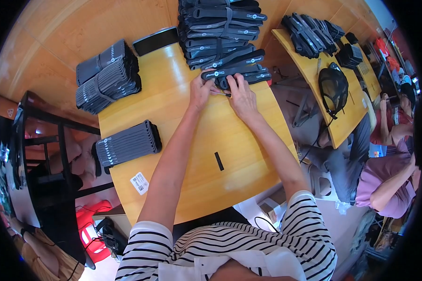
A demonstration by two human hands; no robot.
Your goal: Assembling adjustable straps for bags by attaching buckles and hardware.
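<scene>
Both hands are shown at the far edge of a yellow wooden table (229, 154). The left hand (200, 91) and right hand (241, 96) are closed on a small bunch of black straps (237, 72), which lies just before a tall stack of straps (220, 28). A loose black strip (219, 160) lies nearer, well apart.

A yellow wooden table (183, 122) carries bundled stacks of black straps: a tall pile (222, 28) at its far edge, one bundle (109, 76) at the far left corner, another (128, 143) on the left edge. A small black strip (219, 161) and a white label (139, 183) lie near the near edge.
</scene>
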